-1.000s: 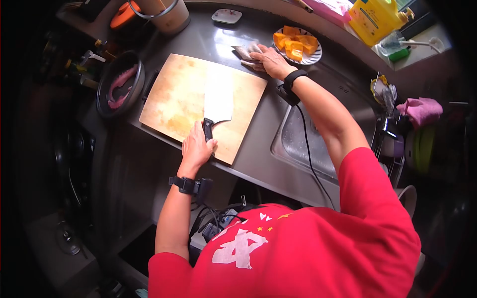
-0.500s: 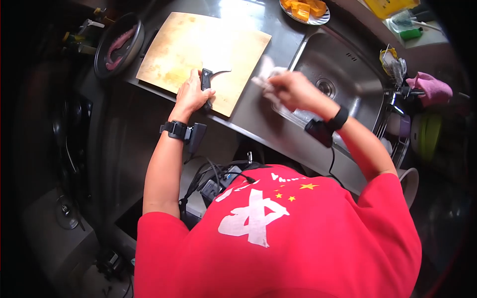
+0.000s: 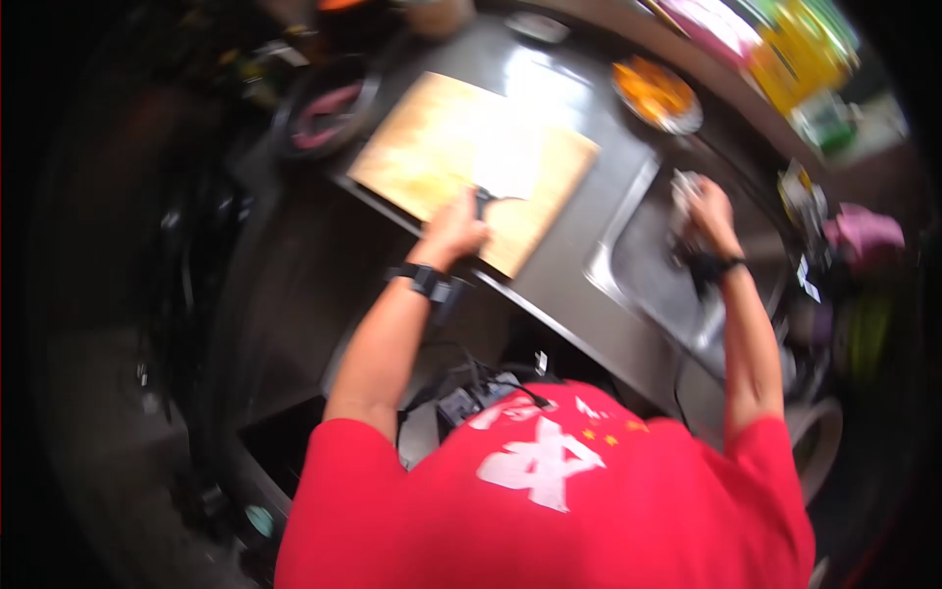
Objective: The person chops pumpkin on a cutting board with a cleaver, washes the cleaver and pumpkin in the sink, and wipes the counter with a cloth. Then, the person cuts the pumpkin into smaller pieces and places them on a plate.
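My left hand (image 3: 454, 231) is closed on the black handle (image 3: 482, 201) of a cleaver. Its blade, washed out by glare, lies flat on the wooden cutting board (image 3: 422, 137). Over the sink (image 3: 638, 265) is my right hand (image 3: 713, 216), its fingers closed on a crumpled whitish cloth (image 3: 684, 187). The whole view is blurred by motion, so the cloth's lower part is hard to make out.
A plate of orange pieces (image 3: 653, 90) stands behind the sink. Left of the board is a dark bowl (image 3: 285, 123) with something pink inside. A small white dish (image 3: 538, 27), a yellow bottle (image 3: 800, 59) and a pink cloth (image 3: 865, 234) stand farther around the counter.
My right hand has carried the cloth from beside the orange pieces, across the counter, to over the sink. My left hand stays at the cleaver's handle. The camera view has shifted.
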Demonstrator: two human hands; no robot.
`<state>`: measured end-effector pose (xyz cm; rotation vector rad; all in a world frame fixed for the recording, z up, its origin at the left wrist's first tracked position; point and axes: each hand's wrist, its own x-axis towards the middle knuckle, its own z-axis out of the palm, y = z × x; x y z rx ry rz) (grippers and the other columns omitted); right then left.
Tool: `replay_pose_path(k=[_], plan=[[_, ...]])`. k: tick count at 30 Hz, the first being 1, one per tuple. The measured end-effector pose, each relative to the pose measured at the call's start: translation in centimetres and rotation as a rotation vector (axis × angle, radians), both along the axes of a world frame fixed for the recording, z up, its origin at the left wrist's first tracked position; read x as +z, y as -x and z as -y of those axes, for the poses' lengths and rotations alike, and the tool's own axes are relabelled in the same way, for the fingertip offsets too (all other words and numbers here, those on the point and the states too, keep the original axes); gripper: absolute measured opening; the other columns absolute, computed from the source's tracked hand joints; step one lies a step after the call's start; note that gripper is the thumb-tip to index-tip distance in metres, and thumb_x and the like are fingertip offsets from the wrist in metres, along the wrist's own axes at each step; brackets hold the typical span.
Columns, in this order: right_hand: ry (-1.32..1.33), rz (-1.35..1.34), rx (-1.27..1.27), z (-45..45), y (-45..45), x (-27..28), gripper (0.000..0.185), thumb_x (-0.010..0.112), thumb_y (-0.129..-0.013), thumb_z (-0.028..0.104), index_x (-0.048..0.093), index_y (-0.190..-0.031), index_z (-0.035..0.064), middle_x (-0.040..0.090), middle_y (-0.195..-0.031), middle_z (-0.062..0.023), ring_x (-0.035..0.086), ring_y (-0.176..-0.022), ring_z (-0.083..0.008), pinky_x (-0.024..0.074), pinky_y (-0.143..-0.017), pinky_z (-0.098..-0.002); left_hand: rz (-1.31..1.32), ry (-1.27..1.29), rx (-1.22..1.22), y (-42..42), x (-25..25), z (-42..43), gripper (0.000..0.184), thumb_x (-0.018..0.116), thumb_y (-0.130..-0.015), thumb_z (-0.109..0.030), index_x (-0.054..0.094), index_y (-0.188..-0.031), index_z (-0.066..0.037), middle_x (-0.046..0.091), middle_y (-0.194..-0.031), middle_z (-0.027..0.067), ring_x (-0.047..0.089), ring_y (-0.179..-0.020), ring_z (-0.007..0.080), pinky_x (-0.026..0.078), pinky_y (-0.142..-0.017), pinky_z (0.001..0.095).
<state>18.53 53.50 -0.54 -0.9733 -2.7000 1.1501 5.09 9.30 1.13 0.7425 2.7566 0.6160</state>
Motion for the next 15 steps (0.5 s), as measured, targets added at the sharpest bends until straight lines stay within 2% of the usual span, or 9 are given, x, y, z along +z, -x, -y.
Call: replay_pose_path(k=[1,2,3,5,7,9,11,13,15], plan=[[0.049,-0.032,-0.053,1.1,0.1,1.5,0.025,0.058,-0.084,0.015,0.069,-0.105,0.0059,0.069,-0.084,-0.0091,0.067,-0.077,-0.0175,0.0508,-0.068,-0.0341,0.024,0.041,0.009,0.0,0.7,-0.1,0.067,0.07,-0.076,-0.02,0.044,-0.134,-0.001,0.063,-0.116,0.0268,0.062,-0.108,0.041,0.051,-0.091,0.0467],[0.246,-0.082,-0.035,1.3,-0.2,1.3,0.026,0.058,-0.083,0.009,0.069,-0.105,0.0043,0.07,-0.086,-0.0076,0.065,-0.075,-0.0151,0.0501,-0.067,-0.0312,0.101,0.067,0.044,0.0,1.5,-0.1,0.068,0.073,-0.075,-0.022,0.044,-0.133,-0.001,0.062,-0.116,0.0268,0.061,-0.109,0.0417,0.05,-0.092,0.0455],[0.361,-0.05,0.01,3.1,-0.4,2.3,0.031,0.056,-0.081,0.004,0.066,-0.111,0.0031,0.07,-0.086,-0.0094,0.066,-0.075,-0.0181,0.0511,-0.067,-0.0324,0.191,0.086,0.064,0.2,2.2,-0.1,0.069,0.076,-0.075,-0.023,0.044,-0.132,-0.001,0.062,-0.116,0.0268,0.06,-0.11,0.0423,0.048,-0.094,0.0443],[0.613,-0.081,0.105,6.8,-0.6,1.2,0.034,0.054,-0.081,0.001,0.063,-0.115,0.002,0.068,-0.083,-0.0093,0.066,-0.072,-0.019,0.0506,-0.06,-0.0329,0.231,0.103,0.109,0.0,2.9,-0.3,0.07,0.079,-0.075,-0.026,0.043,-0.129,-0.002,0.064,-0.11,0.0262,0.062,-0.104,0.0427,0.05,-0.09,0.0456],[0.301,-0.196,0.349,6.3,-0.9,-13.7,0.033,0.051,-0.083,0.0,0.059,-0.115,-0.0001,0.068,-0.083,-0.0091,0.066,-0.068,-0.0201,0.0506,-0.057,-0.0376,0.209,0.124,0.07,0.3,2.3,-0.1,0.081,0.08,-0.076,-0.026,0.034,-0.137,-0.001,0.066,-0.108,0.0255,0.065,-0.102,0.0416,0.052,-0.087,0.0458],[-0.258,-0.298,0.438,14.1,-3.3,-7.7,0.028,0.056,-0.082,0.007,0.063,-0.107,-0.0007,0.068,-0.079,-0.0168,0.068,-0.068,-0.0296,0.0511,-0.06,-0.0421,0.175,0.104,0.053,0.5,1.4,0.1,0.081,0.082,-0.073,-0.026,0.035,-0.134,0.002,0.066,-0.106,0.026,0.065,-0.102,0.0408,0.052,-0.087,0.0461],[0.802,0.278,0.157,13.9,-5.2,-6.5,0.026,0.062,-0.077,0.014,0.065,-0.099,0.0005,0.066,-0.076,-0.0235,0.068,-0.075,-0.0387,0.0513,-0.069,-0.0451,0.19,0.112,0.054,0.7,1.5,0.2,0.081,0.082,-0.072,-0.025,0.036,-0.132,0.004,0.066,-0.105,0.0265,0.065,-0.1,0.0407,0.052,-0.087,0.0458],[0.03,0.28,0.734,15.2,-6.3,1.0,0.021,0.065,-0.072,0.008,0.067,-0.092,0.0016,0.066,-0.071,-0.016,0.069,-0.072,-0.0265,0.054,-0.07,-0.0383,0.229,0.075,0.075,0.8,1.7,0.3,0.08,0.082,-0.072,-0.027,0.038,-0.132,0.002,0.064,-0.109,0.0267,0.063,-0.105,0.0409,0.05,-0.09,0.0447],[0.009,0.402,0.812,12.1,-6.4,0.8,0.025,0.066,-0.071,0.007,0.073,-0.095,0.0045,0.069,-0.077,-0.0169,0.071,-0.079,-0.0273,0.0539,-0.076,-0.037,0.261,0.036,0.1,0.9,2.0,0.4,0.079,0.082,-0.072,-0.028,0.04,-0.132,0.001,0.063,-0.114,0.0268,0.061,-0.109,0.0411,0.048,-0.093,0.0436]])
